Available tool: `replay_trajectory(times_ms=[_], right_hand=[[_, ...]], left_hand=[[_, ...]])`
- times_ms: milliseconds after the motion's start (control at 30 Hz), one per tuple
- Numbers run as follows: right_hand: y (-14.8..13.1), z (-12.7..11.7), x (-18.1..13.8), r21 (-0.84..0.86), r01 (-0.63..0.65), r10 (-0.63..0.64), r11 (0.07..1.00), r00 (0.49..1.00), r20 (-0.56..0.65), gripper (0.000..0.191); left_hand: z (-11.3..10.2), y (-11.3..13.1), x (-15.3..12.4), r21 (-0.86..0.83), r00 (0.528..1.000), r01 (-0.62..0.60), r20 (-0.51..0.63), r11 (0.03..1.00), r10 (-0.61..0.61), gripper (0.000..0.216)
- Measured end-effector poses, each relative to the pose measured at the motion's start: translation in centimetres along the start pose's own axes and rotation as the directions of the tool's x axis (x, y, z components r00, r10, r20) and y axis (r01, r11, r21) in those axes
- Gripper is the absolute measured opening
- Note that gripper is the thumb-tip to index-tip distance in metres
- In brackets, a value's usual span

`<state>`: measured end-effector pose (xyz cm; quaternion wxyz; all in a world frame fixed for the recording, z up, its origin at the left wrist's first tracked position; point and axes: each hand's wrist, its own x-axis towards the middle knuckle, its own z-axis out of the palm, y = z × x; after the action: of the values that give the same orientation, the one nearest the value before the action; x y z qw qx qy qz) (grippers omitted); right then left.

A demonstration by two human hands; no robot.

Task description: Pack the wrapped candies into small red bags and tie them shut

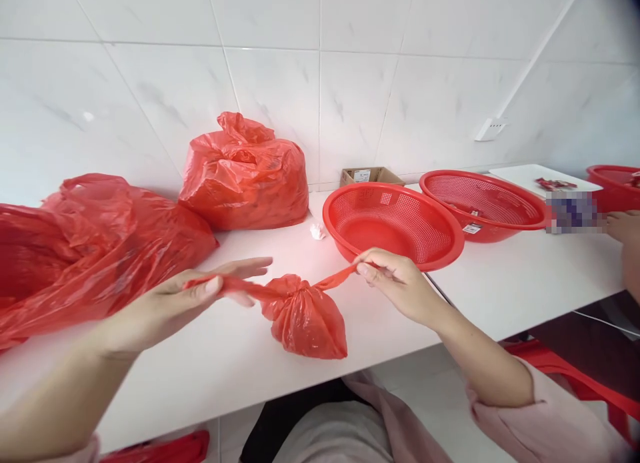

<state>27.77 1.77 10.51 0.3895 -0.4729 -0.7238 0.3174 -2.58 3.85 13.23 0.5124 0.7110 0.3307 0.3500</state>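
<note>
A small red plastic bag (310, 323) sits on the white table, filled and gathered tight at its neck, with two handles pulled out sideways. The left handle is pinched under the thumb of my left hand (200, 289), whose other fingers stretch forward. On the other side, my right hand (395, 279) grips the end of the right handle between thumb and fingers. Both handles are drawn fairly taut. What the bag contains cannot be made out. Just behind my right hand stands a red perforated plastic basket (385, 233).
Two large filled red bags, one upright (245, 183) and one slumped (125, 243), stand at the left and back. A second red basket (485, 203), a cardboard box (373, 176) and crumpled white paper (317, 231) lie about. Another person's hand (625, 226) shows at the right edge.
</note>
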Motion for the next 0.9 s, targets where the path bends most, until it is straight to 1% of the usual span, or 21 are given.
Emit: replay_trajectory(times_ms=[67,100,167,233,300,367,467,500,567,667,700,733,800,900], right_hand=[[-1.0,1.3,0.8,0.125,0.065,-0.057,0.990,0.996,-0.065,0.026],[-1.6,2.0,1.3,0.160,0.110,-0.096,0.981,0.991,-0.088,0.024],[-2.7,3.6,2.2,0.159,0.212,-0.196,0.964,0.974,-0.109,0.022],[-3.3,4.9,2.9,0.103,0.282,-0.273,0.954,0.957,-0.095,0.024],[-3.3,5.8,3.3,0.067,0.287,-0.283,0.956,0.957,-0.061,0.026],[-2.6,6.3,3.2,0.069,0.210,-0.210,0.975,0.978,-0.012,0.025],[-1.1,6.5,2.3,0.099,0.074,-0.078,0.992,0.996,0.042,0.025],[-0.8,6.4,1.8,0.120,0.051,-0.055,0.991,0.998,0.033,0.024],[-0.6,6.2,0.8,0.175,0.055,-0.047,0.983,0.998,-0.049,0.021],[-1.7,5.9,-1.3,0.229,0.072,-0.024,0.971,0.979,-0.204,0.017],[-2.2,5.9,-2.1,0.237,0.064,-0.010,0.969,0.974,-0.224,0.017],[-2.7,6.0,-3.0,0.247,0.050,0.006,0.968,0.975,-0.223,0.016],[-3.2,6.5,-4.7,0.282,0.007,0.045,0.959,0.983,-0.180,0.017],[-2.5,7.7,-6.5,0.328,-0.067,0.114,0.942,0.986,-0.125,0.017]], left_hand=[[0.9,0.0,0.6,-0.080,0.993,0.043,0.111,0.996,-0.034,0.047],[1.5,0.0,0.9,-0.088,0.984,0.079,0.166,0.993,-0.064,0.046],[3.0,-0.3,1.5,-0.049,0.957,0.162,0.253,0.986,-0.144,0.039],[4.5,-0.9,2.1,-0.017,0.942,0.222,0.261,0.975,-0.210,0.031],[5.5,-1.7,2.4,-0.066,0.947,0.262,0.210,0.963,-0.243,0.030],[5.8,-2.6,2.3,-0.139,0.964,0.262,0.093,0.955,-0.251,0.032],[5.7,-3.6,1.5,-0.197,0.970,0.213,-0.072,0.957,-0.231,0.031],[5.7,-3.8,1.2,-0.217,0.967,0.198,-0.114,0.956,-0.227,0.030],[6.1,-4.1,0.6,-0.259,0.956,0.188,-0.175,0.947,-0.237,0.031],[6.8,-4.2,0.0,-0.270,0.943,0.194,-0.214,0.943,-0.255,0.031],[7.0,-4.1,-0.2,-0.250,0.947,0.192,-0.206,0.949,-0.246,0.029],[7.1,-4.0,-0.3,-0.224,0.955,0.184,-0.189,0.957,-0.228,0.027],[7.0,-3.8,-0.7,-0.182,0.973,0.139,-0.160,0.973,-0.169,0.022],[6.6,-3.8,-1.2,-0.151,0.980,0.059,-0.179,0.987,-0.086,0.013]])
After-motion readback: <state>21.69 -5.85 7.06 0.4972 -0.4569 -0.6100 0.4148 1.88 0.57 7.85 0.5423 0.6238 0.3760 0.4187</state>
